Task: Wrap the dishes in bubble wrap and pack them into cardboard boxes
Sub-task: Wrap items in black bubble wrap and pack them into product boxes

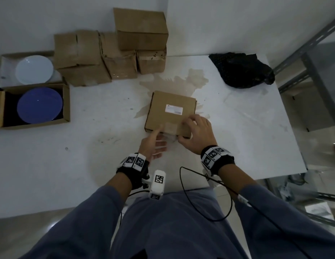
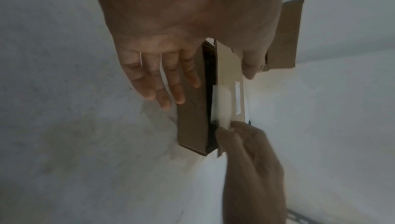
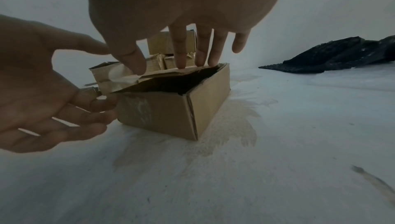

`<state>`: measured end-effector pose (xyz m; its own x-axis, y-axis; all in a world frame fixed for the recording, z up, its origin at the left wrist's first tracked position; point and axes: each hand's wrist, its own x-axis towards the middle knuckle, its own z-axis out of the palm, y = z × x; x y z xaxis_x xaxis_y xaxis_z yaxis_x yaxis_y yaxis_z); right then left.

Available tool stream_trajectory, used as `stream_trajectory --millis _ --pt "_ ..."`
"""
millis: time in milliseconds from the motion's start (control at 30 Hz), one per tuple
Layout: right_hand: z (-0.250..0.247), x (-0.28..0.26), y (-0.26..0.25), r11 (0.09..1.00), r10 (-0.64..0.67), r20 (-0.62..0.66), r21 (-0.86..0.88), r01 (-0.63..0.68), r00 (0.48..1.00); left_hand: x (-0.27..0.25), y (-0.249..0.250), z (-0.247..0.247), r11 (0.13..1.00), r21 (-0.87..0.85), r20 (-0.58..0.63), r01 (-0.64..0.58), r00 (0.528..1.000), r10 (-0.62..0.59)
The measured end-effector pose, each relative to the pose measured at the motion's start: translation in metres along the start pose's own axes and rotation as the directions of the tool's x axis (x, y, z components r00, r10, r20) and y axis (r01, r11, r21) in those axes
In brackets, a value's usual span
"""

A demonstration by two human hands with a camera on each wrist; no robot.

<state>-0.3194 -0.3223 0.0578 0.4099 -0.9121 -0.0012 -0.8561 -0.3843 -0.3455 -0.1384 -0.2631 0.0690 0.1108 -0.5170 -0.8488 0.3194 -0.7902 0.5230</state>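
White table [image 1: 237, 128] against a white wall, stained tan around the middle; metal rack [image 1: 301, 58] off to the right.

Back-left: stack of closed boxes [image 1: 114, 53], I count five, though the seams are hard to read. Left edge: two open trays, one with a white plate [image 1: 34, 69], one with a blue plate [image 1: 39, 106]. Two plates showing, neither wrapped. Black bubble wrap [image 1: 241, 70] in one heap at the back right, well apart from the hands.

Work box [image 1: 170, 113] sits mid-table, one white label on top. Lid is ajar at the near edge; the inside is dark and I can't tell if anything is in it.

Right hand [image 1: 197, 132] pinches the lid's near edge, thumb under by the tape [image 3: 121, 75], fingers on top. Left hand [image 1: 153, 144] is released, fingers straight, index touching the lid, the rest beside the front wall.

Step looks like opening the box for packing. To do it well:
- left hand braces the front wall so the box doesn't slide
- right hand lifts the flap evenly, not by the tape tab alone
- peel slowly, since the lid edge already looks ragged
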Motion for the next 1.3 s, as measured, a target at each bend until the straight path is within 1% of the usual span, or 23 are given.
stream_trajectory --millis 100,167,267,367,467,533,667,767,833,967,1033,1167,1300 --pt "0.003 -0.002 0.0 1.0 0.002 0.016 0.012 -0.002 1.0 0.003 0.003 0.006 0.997 -0.078 -0.023 -0.001 1.0 -0.001" --pt "0.005 -0.004 -0.002 1.0 0.008 0.015 0.029 -0.008 1.0 0.007 0.005 0.009 0.997 -0.071 -0.058 -0.001 0.998 -0.003" --pt "0.009 -0.006 -0.004 0.999 0.017 -0.002 0.036 -0.017 1.0 0.009 -0.001 0.012 0.995 -0.093 -0.08 -0.04 0.996 0.033" --pt "0.013 -0.008 -0.005 0.999 0.03 -0.016 0.031 -0.03 0.999 0.01 -0.011 0.008 0.988 -0.149 -0.06 -0.049 0.997 0.04" --pt "0.014 -0.01 -0.006 0.999 0.031 -0.016 0.039 -0.03 0.999 0.01 -0.015 0.007 0.98 -0.199 -0.007 -0.019 1.0 0.018" --pt "0.015 -0.012 -0.006 0.998 0.041 -0.002 0.042 -0.041 0.999 0.009 -0.014 0.009 0.971 -0.24 0.011 -0.02 1.0 0.023" --pt "0.016 -0.013 -0.004 0.997 0.065 0.031 0.043 -0.066 0.997 0.01 -0.015 0.011 0.948 -0.315 -0.021 -0.037 0.999 0.032" --pt "0.016 -0.013 -0.005 0.996 0.079 0.031 0.041 -0.08 0.996 0.012 -0.015 0.009 0.938 -0.345 -0.022 -0.024 1.0 0.018" --pt "0.019 -0.014 -0.006 0.995 0.09 0.023 0.037 -0.091 0.996 0.014 -0.014 0.008 0.951 -0.309 -0.033 -0.022 0.999 0.013" --pt "0.025 -0.015 -0.008 0.991 0.116 -0.002 0.069 -0.115 0.993 0.02 -0.02 0.01 0.977 -0.168 -0.107 -0.128 0.988 0.111" --pt "0.026 -0.014 -0.006 0.988 0.118 -0.008 0.104 -0.117 0.993 0.021 -0.024 0.01 0.98 -0.127 -0.149 -0.15 0.98 0.131" --pt "0.029 -0.013 -0.002 0.986 0.119 0.001 0.113 -0.119 0.993 0.026 -0.034 0.011 0.974 -0.136 -0.188 -0.18 0.97 0.153" --pt "0.031 -0.014 -0.004 0.977 0.164 0.008 0.134 -0.164 0.986 0.036 -0.036 0.017 0.969 -0.124 -0.246 -0.212 0.953 0.177"
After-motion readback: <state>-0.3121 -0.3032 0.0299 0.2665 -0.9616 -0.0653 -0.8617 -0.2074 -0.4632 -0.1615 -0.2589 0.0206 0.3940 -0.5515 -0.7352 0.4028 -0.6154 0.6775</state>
